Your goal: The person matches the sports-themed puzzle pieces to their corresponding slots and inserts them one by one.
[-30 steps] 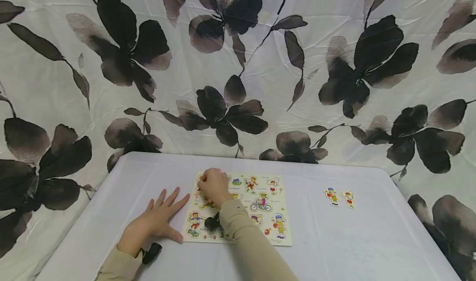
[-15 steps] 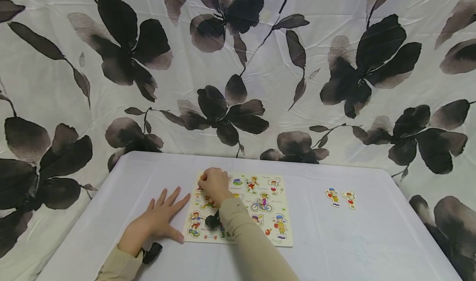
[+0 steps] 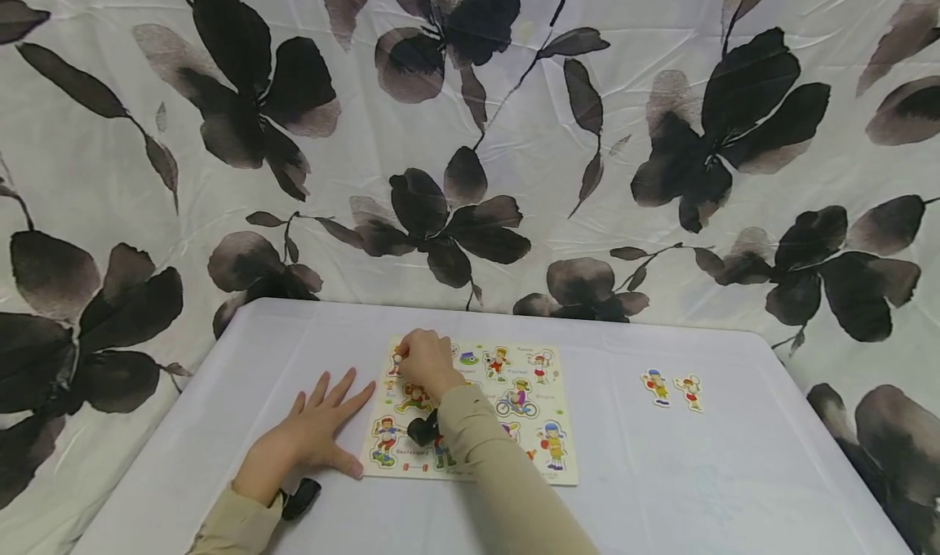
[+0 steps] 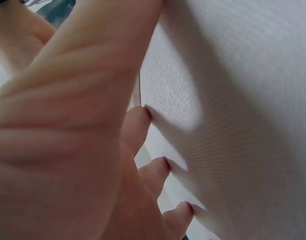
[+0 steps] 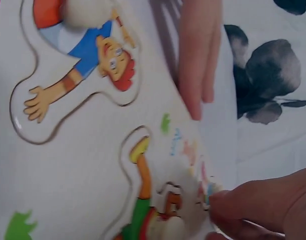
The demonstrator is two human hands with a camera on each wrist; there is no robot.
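Observation:
A sports-themed wooden puzzle board [image 3: 567, 459] lies on the table, with printed children set into cut-outs. My right hand [image 3: 429, 361] is over its far left corner. Its curled thumb and fingers pinch a small puzzle piece [image 5: 207, 192] there, seen blurred in the right wrist view; the fingertips partly hide it. Next to the near left edge of the board, my left hand [image 3: 312, 428] rests with fingers spread, its thumb at the board's corner. In the left wrist view its fingertips [image 4: 159, 170] touch the white cloth. Two loose puzzle pieces [image 3: 655, 388] lie well to the right.
A white cloth covers the table [image 3: 631, 490]. Behind it hangs a pale curtain [image 3: 558, 155] with dark flowers. A black wrist camera [image 3: 299, 499] sits at the left cuff, another [image 3: 422, 430] under the right wrist, above the board.
My right wrist and sleeve have shifted slightly right and turned, uncovering more of the board's left side. The fingers stay at the far left corner. My left hand has not moved.

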